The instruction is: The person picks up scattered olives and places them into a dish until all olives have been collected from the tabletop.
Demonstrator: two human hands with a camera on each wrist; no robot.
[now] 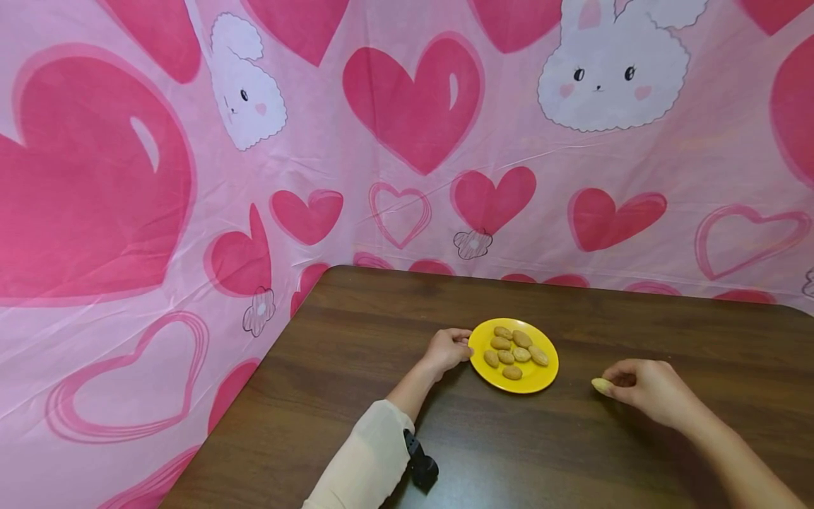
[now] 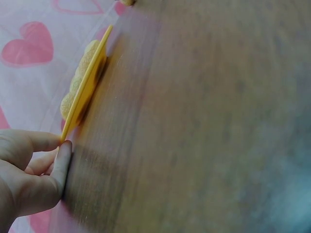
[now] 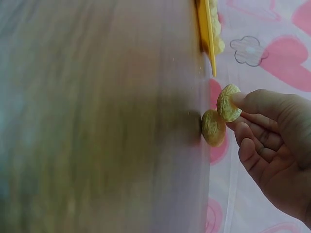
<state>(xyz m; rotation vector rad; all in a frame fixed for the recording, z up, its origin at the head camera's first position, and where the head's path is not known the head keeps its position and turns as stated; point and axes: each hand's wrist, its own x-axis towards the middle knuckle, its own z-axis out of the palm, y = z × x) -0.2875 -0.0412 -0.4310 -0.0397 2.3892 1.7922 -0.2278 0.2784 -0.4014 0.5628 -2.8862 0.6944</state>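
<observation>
A yellow plate point(image 1: 531, 382) holds several tan oval pieces point(image 1: 522, 339) with a wrinkled, nut-like surface. My left hand point(image 1: 447, 351) pinches the plate's left rim between thumb and fingers; the left wrist view shows the plate edge-on. To the plate's right, apart from it, my right hand point(image 1: 658, 390) pinches one tan oval piece point(image 3: 227, 103) between thumb and fingertips. Just below that, in the right wrist view, a second tan oval piece point(image 3: 213, 128) appears at the tabletop. The head view does not show this second piece distinctly.
The brown wooden table point(image 1: 509, 452) meets a pink cloth point(image 1: 407, 233) with hearts and rabbits at its back and left edges. A black strap-like device point(image 1: 421, 463) sits at the left sleeve point(image 1: 372, 449).
</observation>
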